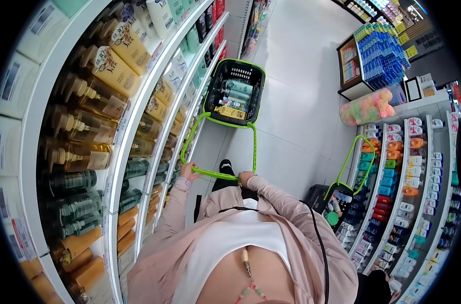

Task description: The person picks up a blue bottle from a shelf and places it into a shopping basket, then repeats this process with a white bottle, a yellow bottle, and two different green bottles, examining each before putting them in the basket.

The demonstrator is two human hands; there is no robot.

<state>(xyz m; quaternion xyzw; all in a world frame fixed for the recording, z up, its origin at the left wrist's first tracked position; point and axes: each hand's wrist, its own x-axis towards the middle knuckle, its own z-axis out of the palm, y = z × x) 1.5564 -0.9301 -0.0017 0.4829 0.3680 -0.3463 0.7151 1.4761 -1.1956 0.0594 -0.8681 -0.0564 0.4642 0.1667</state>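
While gripping green handle (217, 174) — left hand (187, 172), right hand (246, 178) fingers clamped | shopping basket (234, 91) ahead of fingers, bottle-laden, likely heavy | handle stiff, best held near both corners

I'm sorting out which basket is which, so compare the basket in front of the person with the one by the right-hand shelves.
The front basket is held by its long green handle in both the left hand and right hand; the right-side basket stands alone by the shelves, untouched. The front basket shows its goods plainly, bottles and a yellow pack; the right-side basket is partly hidden, its contents hard to tell. Both are dark with bright green handles.
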